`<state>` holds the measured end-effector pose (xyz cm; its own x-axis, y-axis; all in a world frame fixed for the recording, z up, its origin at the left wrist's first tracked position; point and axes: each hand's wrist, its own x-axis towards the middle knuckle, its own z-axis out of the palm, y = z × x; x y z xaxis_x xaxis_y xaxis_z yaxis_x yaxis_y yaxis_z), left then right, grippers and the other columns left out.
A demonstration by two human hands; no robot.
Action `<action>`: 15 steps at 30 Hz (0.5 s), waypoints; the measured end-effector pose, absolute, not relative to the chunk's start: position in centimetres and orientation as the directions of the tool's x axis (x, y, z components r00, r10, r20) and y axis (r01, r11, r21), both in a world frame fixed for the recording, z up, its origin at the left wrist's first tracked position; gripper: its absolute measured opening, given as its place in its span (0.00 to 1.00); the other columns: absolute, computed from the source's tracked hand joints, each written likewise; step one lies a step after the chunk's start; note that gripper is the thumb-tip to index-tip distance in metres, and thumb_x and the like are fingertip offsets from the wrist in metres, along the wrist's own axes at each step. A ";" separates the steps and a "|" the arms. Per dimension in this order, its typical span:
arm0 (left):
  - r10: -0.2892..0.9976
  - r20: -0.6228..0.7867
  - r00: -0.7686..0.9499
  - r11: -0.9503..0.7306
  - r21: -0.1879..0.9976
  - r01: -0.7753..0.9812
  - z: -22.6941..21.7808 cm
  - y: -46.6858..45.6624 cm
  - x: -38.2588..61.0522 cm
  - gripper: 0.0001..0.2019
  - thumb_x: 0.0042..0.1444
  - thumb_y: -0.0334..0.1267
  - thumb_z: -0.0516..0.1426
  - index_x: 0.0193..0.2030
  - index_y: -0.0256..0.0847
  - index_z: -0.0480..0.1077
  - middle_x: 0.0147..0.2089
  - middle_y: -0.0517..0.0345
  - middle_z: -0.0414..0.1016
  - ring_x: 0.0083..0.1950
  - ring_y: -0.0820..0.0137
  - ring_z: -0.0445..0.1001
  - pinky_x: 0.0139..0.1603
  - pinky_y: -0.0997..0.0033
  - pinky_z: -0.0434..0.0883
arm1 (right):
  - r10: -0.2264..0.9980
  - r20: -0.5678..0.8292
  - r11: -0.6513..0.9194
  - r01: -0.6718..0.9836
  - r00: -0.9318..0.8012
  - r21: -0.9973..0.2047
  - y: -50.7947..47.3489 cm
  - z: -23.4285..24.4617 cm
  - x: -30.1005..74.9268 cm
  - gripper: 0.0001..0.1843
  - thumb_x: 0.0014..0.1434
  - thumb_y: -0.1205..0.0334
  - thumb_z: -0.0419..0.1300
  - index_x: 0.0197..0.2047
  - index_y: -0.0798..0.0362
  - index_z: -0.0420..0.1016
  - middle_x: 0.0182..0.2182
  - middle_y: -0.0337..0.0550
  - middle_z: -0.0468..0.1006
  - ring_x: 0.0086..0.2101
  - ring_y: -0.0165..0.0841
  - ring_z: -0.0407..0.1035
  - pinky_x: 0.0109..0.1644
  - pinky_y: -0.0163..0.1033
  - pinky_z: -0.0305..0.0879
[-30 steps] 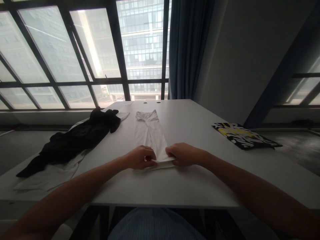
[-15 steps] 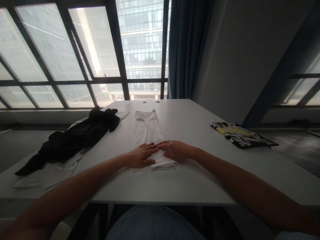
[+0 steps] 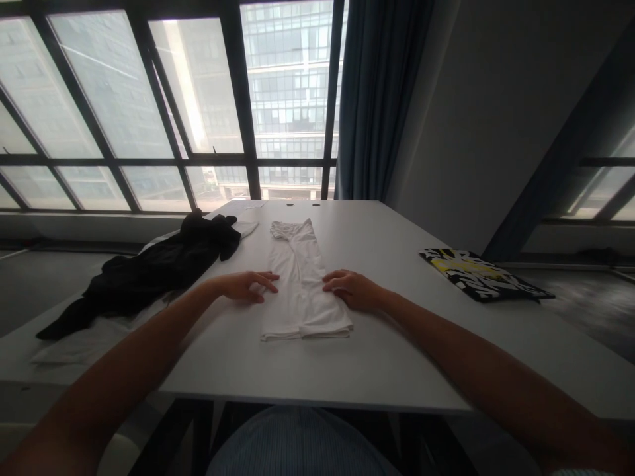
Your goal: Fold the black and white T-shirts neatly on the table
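A white garment [image 3: 300,291], folded into a long narrow strip that looks like a shirt, lies flat on the white table in front of me. Its gathered end points away from me and its layered hem faces me. My left hand [image 3: 248,285] is at the garment's left edge, fingers apart, fingertips at the cloth. On the opposite side, my right hand [image 3: 353,289] rests with its fingertips on the right edge, fingers loosely spread. Neither hand grips the cloth.
At the left of the table [image 3: 278,377] a black garment [image 3: 153,268] lies heaped over white cloth [image 3: 79,340]. A folded black, white and yellow patterned garment [image 3: 481,274] lies near the right edge. Windows and a blue curtain [image 3: 381,99] stand beyond the far end.
My hands have parted from the middle of the white garment. The left one moved left to its edge, the right one slightly right. The view has shifted a little.
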<state>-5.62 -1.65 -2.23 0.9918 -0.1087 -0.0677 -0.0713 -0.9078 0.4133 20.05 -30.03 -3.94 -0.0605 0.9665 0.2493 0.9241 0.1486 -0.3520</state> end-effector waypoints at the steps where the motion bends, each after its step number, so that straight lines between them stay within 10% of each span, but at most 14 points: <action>1: -0.132 -0.106 0.985 -0.901 0.426 -0.075 -2.1 -1.8 -5.7 0.25 0.59 0.55 0.64 0.61 0.53 0.75 0.76 0.51 0.57 0.76 0.53 0.54 0.73 0.48 0.56 | 0.969 0.238 0.161 0.902 -0.068 -0.401 -30.0 -3.9 20.0 0.17 0.65 0.67 0.58 0.52 0.50 0.83 0.60 0.50 0.76 0.59 0.41 0.70 0.66 0.47 0.64; 5: -0.166 -0.142 0.976 -0.884 0.461 -0.083 -2.2 -3.3 -5.2 0.28 0.51 0.50 0.71 0.60 0.56 0.76 0.76 0.53 0.56 0.78 0.49 0.50 0.73 0.42 0.53 | 0.980 0.164 0.182 0.841 -0.112 -0.509 -30.3 -3.6 20.0 0.15 0.64 0.60 0.62 0.51 0.49 0.84 0.63 0.50 0.72 0.62 0.42 0.68 0.67 0.48 0.63; 15: -0.203 0.154 0.967 -0.746 0.616 -0.254 -2.3 -5.4 -4.4 0.11 0.60 0.46 0.65 0.44 0.45 0.84 0.52 0.48 0.83 0.53 0.61 0.80 0.57 0.66 0.73 | 0.958 0.249 0.268 0.762 -0.144 -0.590 -30.3 -3.3 19.2 0.09 0.62 0.56 0.63 0.39 0.51 0.83 0.50 0.50 0.83 0.55 0.44 0.74 0.63 0.50 0.66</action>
<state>-4.43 -5.45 -2.34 0.9670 -0.2028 0.1540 -0.2545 -0.7458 0.6157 19.21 -30.28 -3.30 -0.1436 0.9577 0.2495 0.7620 0.2678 -0.5896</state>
